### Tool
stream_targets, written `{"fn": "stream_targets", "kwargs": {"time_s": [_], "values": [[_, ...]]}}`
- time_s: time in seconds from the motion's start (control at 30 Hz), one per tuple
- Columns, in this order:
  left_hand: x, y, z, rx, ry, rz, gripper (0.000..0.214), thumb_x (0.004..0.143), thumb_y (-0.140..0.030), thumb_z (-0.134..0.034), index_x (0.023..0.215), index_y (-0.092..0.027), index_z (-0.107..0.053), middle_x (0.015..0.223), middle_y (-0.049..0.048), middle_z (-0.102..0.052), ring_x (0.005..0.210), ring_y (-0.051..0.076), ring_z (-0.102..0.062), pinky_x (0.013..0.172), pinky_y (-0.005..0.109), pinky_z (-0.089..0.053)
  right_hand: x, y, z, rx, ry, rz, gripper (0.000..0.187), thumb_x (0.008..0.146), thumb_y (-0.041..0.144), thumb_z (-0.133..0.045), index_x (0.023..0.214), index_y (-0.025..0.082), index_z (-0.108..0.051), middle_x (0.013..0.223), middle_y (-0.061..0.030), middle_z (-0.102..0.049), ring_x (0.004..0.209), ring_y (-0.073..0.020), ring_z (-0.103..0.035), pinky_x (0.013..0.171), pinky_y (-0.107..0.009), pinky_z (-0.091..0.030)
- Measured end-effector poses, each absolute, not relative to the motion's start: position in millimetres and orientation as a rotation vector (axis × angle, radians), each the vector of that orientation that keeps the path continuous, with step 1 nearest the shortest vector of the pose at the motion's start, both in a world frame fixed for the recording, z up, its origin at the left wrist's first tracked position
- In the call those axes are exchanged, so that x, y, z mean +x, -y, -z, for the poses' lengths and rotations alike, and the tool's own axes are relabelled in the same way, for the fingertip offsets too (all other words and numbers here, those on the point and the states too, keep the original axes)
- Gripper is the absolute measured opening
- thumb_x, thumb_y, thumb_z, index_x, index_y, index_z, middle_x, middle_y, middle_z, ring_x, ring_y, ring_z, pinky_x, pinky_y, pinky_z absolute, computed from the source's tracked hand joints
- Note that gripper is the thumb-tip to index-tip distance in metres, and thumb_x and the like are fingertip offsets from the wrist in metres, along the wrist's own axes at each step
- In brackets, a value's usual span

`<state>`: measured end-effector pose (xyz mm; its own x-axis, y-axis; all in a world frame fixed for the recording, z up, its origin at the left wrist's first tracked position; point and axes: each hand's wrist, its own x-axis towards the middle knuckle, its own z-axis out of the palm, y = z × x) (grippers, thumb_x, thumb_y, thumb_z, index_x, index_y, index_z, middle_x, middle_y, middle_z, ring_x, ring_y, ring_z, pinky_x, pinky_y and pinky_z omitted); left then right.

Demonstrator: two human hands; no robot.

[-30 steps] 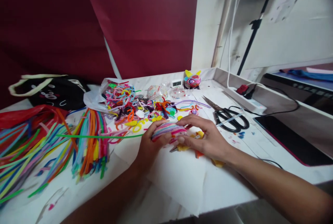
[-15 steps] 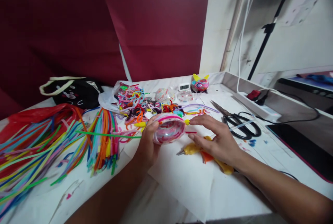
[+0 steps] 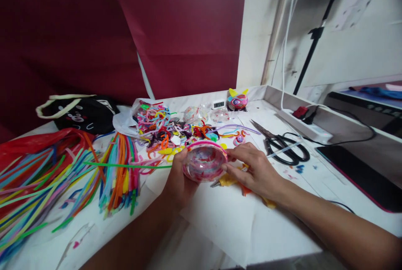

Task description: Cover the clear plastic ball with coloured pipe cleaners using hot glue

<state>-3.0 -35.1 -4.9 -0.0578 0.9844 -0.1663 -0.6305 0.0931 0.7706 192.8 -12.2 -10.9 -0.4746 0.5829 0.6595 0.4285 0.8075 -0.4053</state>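
My left hand (image 3: 179, 178) grips the left side of a clear plastic half-ball (image 3: 204, 164) with pink and red pipe cleaner around its rim. The hollow side is tilted toward me. At its right rim, the thumb and fingers of my right hand (image 3: 248, 167) close on the edge. Beneath that hand lies a yellow glue gun (image 3: 228, 180) with a metal nozzle, partly hidden. Just behind the half-ball are yellow pipe-cleaner pieces (image 3: 171, 151). A small coiled pipe-cleaner eye (image 3: 239, 139) rests beyond my right fingers.
Bundled pipe cleaners (image 3: 121, 169) and a red bag (image 3: 70, 140) lie at left. Cut scraps (image 3: 153, 117), clear half-balls (image 3: 195, 114) and a horned pipe-cleaner ball (image 3: 238, 100) stand behind. Black-handled scissors (image 3: 284, 146), a power strip (image 3: 306, 125) and a phone (image 3: 361, 178) are at right.
The half-ball has tipped so more of its inside faces me. My right fingers have moved in from beside it to its right rim. The view has shifted slightly.
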Motion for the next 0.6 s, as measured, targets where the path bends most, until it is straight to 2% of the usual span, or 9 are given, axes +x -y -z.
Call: {"fn": "stream_targets", "kwargs": {"time_s": [0.23, 0.47, 0.6], "values": [[-7.9, 31.2, 9.0, 0.622, -0.806, -1.377, 0.031, 0.077, -0.042, -0.065, 0.086, -0.013, -0.071, 0.083, 0.0080, -0.075, 0.091, 0.029, -0.069, 0.085, 0.040, -0.055, 194.7, 10.7, 9.7, -0.751, 2.123, -0.312, 0.021, 0.092, 0.032, -0.059, 0.100, 0.015, -0.069, 0.081, -0.0068, -0.072, 0.076, -0.0205, -0.064, 0.079, -0.038, -0.045], [-11.6, 29.1, 12.9, 0.692, -0.836, -1.366, 0.027, 0.074, -0.039, -0.067, 0.085, -0.015, -0.070, 0.077, 0.0059, -0.073, 0.090, 0.029, -0.069, 0.082, 0.040, -0.054, 197.4, 9.4, 4.9, -0.809, 2.101, -0.491, 0.021, 0.092, 0.034, -0.058, 0.089, 0.017, -0.070, 0.082, -0.0056, -0.073, 0.075, -0.0191, -0.066, 0.073, -0.033, -0.049], [-12.0, 29.7, 13.5, 0.737, -0.823, -1.359, 0.026, 0.074, -0.039, -0.066, 0.087, -0.015, -0.069, 0.082, 0.0060, -0.073, 0.090, 0.029, -0.068, 0.080, 0.039, -0.053, 199.1, 8.0, 2.3, -0.807, 2.150, -0.481, 0.027, 0.094, 0.033, -0.054, 0.077, 0.019, -0.069, 0.081, -0.0053, -0.073, 0.075, -0.0192, -0.066, 0.069, -0.031, -0.049]]}}
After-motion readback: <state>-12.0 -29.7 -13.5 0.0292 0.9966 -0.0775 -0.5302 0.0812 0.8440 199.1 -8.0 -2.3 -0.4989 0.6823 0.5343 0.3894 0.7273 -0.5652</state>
